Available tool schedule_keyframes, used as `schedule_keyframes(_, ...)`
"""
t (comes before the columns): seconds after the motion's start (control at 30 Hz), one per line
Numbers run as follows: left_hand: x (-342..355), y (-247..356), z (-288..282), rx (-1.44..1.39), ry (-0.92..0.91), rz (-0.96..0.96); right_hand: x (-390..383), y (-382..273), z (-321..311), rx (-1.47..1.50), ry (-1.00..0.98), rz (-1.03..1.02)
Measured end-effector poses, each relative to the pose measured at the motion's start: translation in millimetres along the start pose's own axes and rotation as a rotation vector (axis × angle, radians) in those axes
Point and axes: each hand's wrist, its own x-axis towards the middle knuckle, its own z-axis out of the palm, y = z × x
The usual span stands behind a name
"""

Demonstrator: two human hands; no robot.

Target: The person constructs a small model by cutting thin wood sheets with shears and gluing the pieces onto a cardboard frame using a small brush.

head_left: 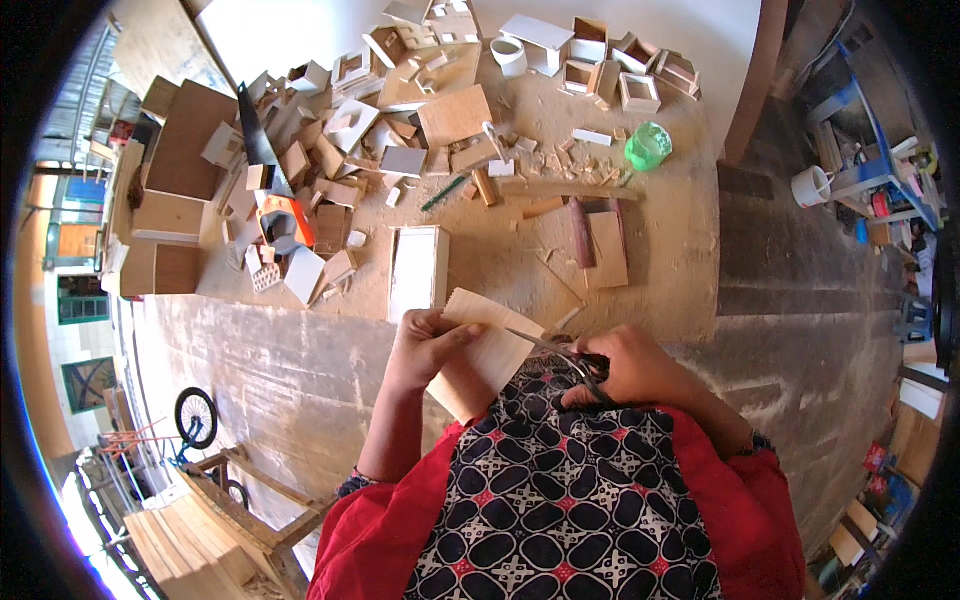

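My left hand pinches a thin, pale sheet of wood veneer or sandpaper-like material by its left edge, thumb on top. The sheet is held tilted in front of my body, and its upper edge looks jagged. In my right hand is a pair of scissors, fingers wrapped round the dark handles. The metal blades point left and reach the sheet's right edge. Just beyond the sheet, a white box-like wooden piece lies on the work table.
An orange-handled handsaw rests among wood offcuts at the left of the table. Farther back are a white cup, a green plastic container and small wooden boxes. A brown roll lies on a board at the right.
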Motion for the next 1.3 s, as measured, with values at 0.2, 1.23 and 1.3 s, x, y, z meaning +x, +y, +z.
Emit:
schedule_keyframes(0.2, -6, 1, -3, -0.013, 0.000, 0.010, 2, -6, 1, -0.024, 0.016, -0.005)
schedule_keyframes(1.23, -19, 33, -49, -0.441, 0.441, 0.250, 22, -22, 11, 0.243, 0.075, -0.036)
schedule_keyframes(1.3, -14, 48, -48, -0.572, 0.468, 0.345, 30, -33, 15, 0.415, 0.128, -0.101)
